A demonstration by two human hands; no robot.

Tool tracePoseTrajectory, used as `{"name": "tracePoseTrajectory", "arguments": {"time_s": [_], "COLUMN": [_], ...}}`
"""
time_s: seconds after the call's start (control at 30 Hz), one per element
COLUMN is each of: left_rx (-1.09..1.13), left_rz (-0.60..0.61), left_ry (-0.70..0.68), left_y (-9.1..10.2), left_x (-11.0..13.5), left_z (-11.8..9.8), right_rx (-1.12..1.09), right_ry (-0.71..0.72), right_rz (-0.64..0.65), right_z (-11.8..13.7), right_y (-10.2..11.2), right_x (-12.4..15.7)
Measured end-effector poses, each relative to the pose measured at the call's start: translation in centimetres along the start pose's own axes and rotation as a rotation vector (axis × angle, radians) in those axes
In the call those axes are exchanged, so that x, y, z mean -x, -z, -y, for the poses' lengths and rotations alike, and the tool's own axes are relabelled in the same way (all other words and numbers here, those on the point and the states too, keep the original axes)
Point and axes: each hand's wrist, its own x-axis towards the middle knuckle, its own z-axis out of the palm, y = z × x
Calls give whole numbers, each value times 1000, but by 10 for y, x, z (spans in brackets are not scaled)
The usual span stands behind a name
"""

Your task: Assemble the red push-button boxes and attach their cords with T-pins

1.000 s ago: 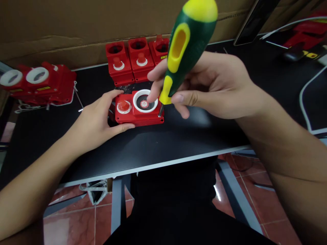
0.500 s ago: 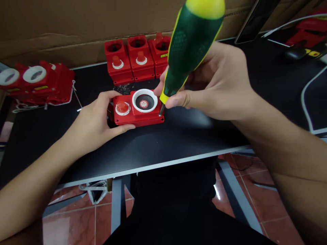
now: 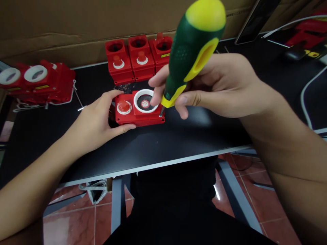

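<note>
A red box [image 3: 149, 119] with a white ring, a black round centre and a red knob lies on the black table in front of me. My left hand [image 3: 94, 117] grips its left end, thumb along the near side and fingers at the far side. My right hand [image 3: 217, 88] holds a green and yellow screwdriver [image 3: 187, 47] between thumb and fingers, the handle leaning up and to the right. The screwdriver's tip meets a screw [image 3: 160, 115] at the box's near right corner. Part of the handle's far side and some fingers are hidden.
Behind stand several red boxes [image 3: 120, 72] against cardboard [image 3: 76, 23], with dark crumbs before them. At left, more red units with white rings [image 3: 35, 74] sit beside a thin metal rod [image 3: 78, 97]. A white cable [image 3: 304, 98] and red tools lie at right.
My right hand's fingers have loosened and shifted round the screwdriver's handle, which has turned to show a yellow patch. The screwdriver's tip stays at the corner screw; the left hand keeps its grip.
</note>
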Motion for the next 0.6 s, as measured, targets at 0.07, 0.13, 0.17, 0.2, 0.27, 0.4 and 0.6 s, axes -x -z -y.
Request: {"name": "tracePoseTrajectory", "arguments": {"time_s": [0.07,0.13,0.17,0.2,0.27,0.4,0.6], "left_rx": [-1,-1,0,-1,-8,-25,-20], "left_rz": [-1,2,4,5,3,1,0], "left_ry": [5,12,18,24,38,43,24], "left_y": [0,0,0,1,1,1,0], "left_x": [0,1,1,1,2,3,4], "left_z": [0,-1,-1,-1,0,2,2], "right_rx": [26,30,29,27,20,36,97], "right_ry": [-37,-36,-34,-34,-36,-9,-29], "right_rz": [-17,-45,-70,-97,-139,-197,-247], "right_z": [3,4,4,3,1,-3,-17], "right_y": [0,-3,-4,-6,-9,-9,-11], "right_x": [2,2,1,0,-2,-5,-9]}}
